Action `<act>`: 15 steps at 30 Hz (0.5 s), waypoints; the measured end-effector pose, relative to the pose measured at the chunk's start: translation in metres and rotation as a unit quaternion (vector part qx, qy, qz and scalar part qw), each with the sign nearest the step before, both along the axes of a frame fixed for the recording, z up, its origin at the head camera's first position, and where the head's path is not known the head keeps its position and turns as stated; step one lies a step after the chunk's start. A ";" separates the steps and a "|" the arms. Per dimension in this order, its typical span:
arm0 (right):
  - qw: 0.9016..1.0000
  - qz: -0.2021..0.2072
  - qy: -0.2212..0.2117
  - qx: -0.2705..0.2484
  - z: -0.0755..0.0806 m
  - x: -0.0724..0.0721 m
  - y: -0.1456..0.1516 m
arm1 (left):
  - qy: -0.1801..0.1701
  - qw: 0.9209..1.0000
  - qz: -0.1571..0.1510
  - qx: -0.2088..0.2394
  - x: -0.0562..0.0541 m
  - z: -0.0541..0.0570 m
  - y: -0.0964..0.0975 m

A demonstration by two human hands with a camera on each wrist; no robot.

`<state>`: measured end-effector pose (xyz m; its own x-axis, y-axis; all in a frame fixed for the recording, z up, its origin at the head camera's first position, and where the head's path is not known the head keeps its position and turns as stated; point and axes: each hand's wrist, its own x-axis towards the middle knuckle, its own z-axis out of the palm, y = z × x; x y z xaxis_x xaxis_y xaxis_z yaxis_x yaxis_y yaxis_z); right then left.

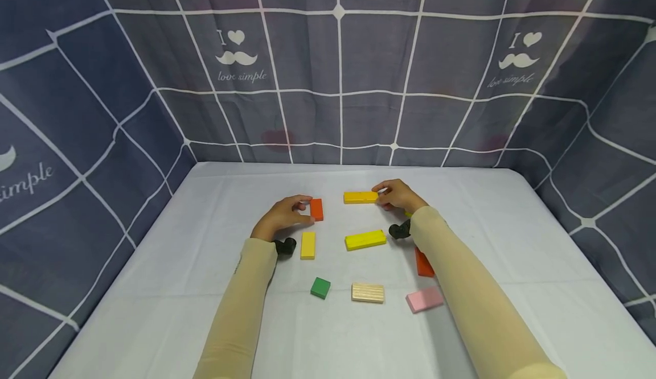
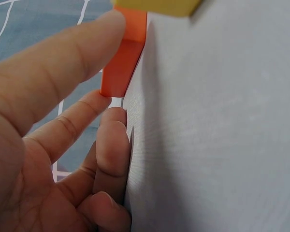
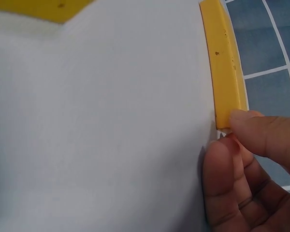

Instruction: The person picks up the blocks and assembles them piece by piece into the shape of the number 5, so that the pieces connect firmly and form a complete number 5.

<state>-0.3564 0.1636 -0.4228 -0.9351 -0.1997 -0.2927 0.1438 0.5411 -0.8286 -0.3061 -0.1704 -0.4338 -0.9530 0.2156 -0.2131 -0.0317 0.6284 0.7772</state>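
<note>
My left hand pinches an orange block at the back of the white table, left of the middle. In the left wrist view its thumb overlaps the orange block and the index fingertip meets the lower end. Farther right, my right hand grips the right end of a long orange-yellow block. Close up, the thumb lies on that end of the orange-yellow block, with the other fingers curled below. A small yellow block lies in front of the left hand, and a long bright yellow block between the forearms.
Nearer me on the white table are a green block, a ribbed beige block and a pink block. The right sleeve partly covers a red-orange block. Grey gridded curtains enclose the back and sides.
</note>
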 end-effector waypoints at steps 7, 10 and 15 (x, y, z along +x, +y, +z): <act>1.000 0.014 -0.002 0.010 0.002 0.004 0.005 | 0.006 1.000 -0.004 0.000 0.000 -0.003 -0.002; 1.000 0.012 -0.003 0.011 0.002 0.006 0.006 | 0.009 1.000 -0.005 0.003 0.001 -0.003 -0.002; 1.000 0.015 -0.002 0.013 0.002 0.006 0.008 | 0.011 1.000 -0.009 0.001 0.001 -0.002 -0.002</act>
